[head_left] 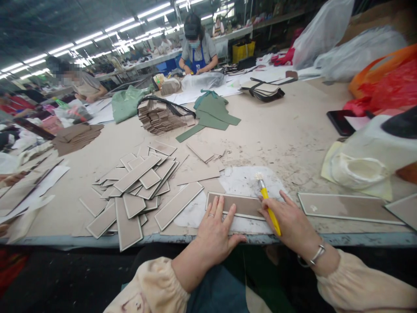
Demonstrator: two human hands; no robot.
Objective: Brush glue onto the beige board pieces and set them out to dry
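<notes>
Where curled (seemingly), fingers (267, 203) round brush (264, 192).

No text, label, brand or number can be read for certain. A pale mark (197, 67) on the blue apron (198, 53), at the upper middle of the frame, is too small to make out.

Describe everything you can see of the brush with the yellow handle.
The brush has a yellow handle, plastic-like or painted, a silvery, metal-looking collar and short, pale bristles. The right hand grips it aslant, bristles pointing forward, over the white sheet; I can't tell whether they touch it. The hand hides part of the handle.
</notes>
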